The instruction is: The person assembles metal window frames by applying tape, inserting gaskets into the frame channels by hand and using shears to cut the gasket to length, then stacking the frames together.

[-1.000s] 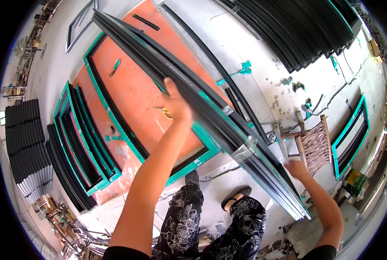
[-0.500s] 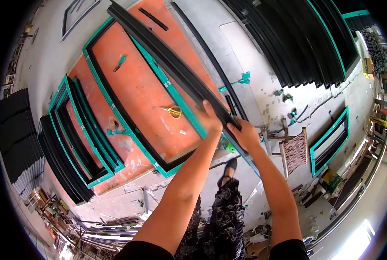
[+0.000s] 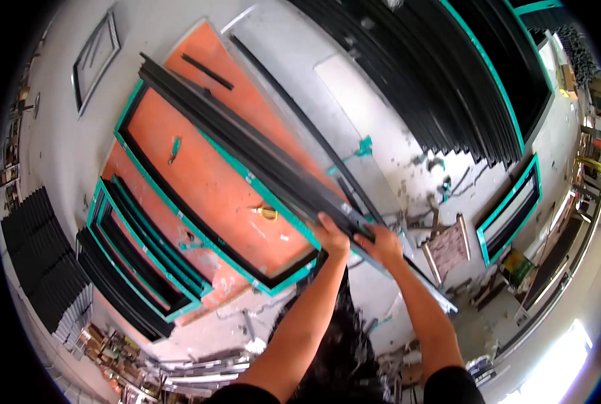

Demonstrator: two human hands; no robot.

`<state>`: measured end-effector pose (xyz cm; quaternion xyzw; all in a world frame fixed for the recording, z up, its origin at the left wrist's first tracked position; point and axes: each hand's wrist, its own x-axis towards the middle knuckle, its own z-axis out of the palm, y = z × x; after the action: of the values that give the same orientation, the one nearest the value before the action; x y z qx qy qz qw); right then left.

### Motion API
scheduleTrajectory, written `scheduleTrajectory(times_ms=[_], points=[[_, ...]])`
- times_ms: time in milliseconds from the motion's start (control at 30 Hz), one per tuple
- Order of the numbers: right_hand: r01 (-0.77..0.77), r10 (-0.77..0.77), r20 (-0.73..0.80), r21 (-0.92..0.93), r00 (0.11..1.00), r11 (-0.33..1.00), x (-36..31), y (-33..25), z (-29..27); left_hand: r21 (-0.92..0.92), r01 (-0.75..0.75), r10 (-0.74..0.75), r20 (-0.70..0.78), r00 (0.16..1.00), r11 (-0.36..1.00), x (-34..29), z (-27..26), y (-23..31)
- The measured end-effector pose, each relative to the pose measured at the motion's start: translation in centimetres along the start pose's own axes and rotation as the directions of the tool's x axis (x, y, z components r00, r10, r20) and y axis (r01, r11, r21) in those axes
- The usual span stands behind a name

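A long, black, grooved profile bar (image 3: 246, 145) runs slantwise from the far left toward the near right. My left hand (image 3: 331, 234) grips its near side, and my right hand (image 3: 382, 245) is closed round it just to the right. Both sets of fingers are partly hidden. Beneath and left of the bar lies a large black frame edged with teal tape (image 3: 179, 213), its far long side partly covered by the bar. Yellow-handled scissors (image 3: 268, 213) rest inside that frame on an orange board (image 3: 206, 168).
Smaller teal-taped frames (image 3: 145, 250) lie on the left. A thin black strip (image 3: 300, 111) stretches beyond the bar. Stacked black profiles (image 3: 408, 74) fill the far right. A stool with a woven seat (image 3: 446, 248) and another taped frame (image 3: 509, 210) are at right.
The view has shifted. The bar has swung to a flatter slant in the picture, with both hands still on it. Its near end reaches farther right, and my foot is out of sight.
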<state>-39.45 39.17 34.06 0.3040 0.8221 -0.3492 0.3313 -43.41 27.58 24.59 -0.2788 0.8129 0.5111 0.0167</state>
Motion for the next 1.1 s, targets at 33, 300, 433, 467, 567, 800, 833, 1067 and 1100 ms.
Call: scheduleTrajectory(times_ms=[33, 300, 433, 467, 567, 800, 833, 1067, 1100], points=[[0.012, -0.012, 0.004, 0.004, 1.0, 1.0, -0.2, 0.4, -0.2, 0.0, -0.033, 0.033, 0.014, 0.999, 0.999, -0.3, -0.1, 0.1], [0.074, -0.075, 0.019, 0.039, 0.997, 0.996, -0.6, 2.2, 1.7, -0.316, 0.623, -0.489, 0.411, 0.769, 0.715, 9.7, -4.9, 3.9], [0.264, -0.268, 0.001, 0.154, 0.964, 0.952, -0.4, -1.9, 4.5, -0.23, 0.672, -0.578, 0.366, 0.73, 0.704, 19.3, -8.7, 5.5], [0.283, -0.288, -0.001, 0.185, 0.958, 0.941, 0.2, -4.4, 5.2, -0.259, 0.66, -0.577, 0.332, 0.746, 0.705, 20.8, -9.8, 5.0], [0.292, -0.306, 0.116, 0.119, 0.945, 0.949, 3.3, -11.0, 7.9, -0.368, 0.74, -0.565, 0.482, 0.669, 0.563, 21.8, -13.0, 1.6], [0.101, -0.124, 0.149, 0.153, 0.981, 0.983, -1.1, -17.8, 8.2, -0.291, 0.841, -0.511, 0.688, 0.515, 0.457, 21.7, -20.6, 5.3], [0.066, -0.099, 0.213, 0.159, 0.972, 0.985, -2.9, -19.2, 7.4, -0.257, 0.859, -0.501, 0.724, 0.474, 0.442, 21.8, -23.1, 6.1], [-0.017, -0.025, 0.308, 0.133, 0.951, 0.991, -15.9, -34.4, -2.0, -0.304, 0.939, -0.382, 0.858, 0.343, 0.16, 25.5, -34.6, 24.4], [0.02, -0.051, 0.245, 0.129, 0.968, 0.991, -17.7, -37.0, -3.1, -0.302, 0.939, -0.302, 0.891, 0.339, 0.163, 26.0, -35.5, 25.7]])
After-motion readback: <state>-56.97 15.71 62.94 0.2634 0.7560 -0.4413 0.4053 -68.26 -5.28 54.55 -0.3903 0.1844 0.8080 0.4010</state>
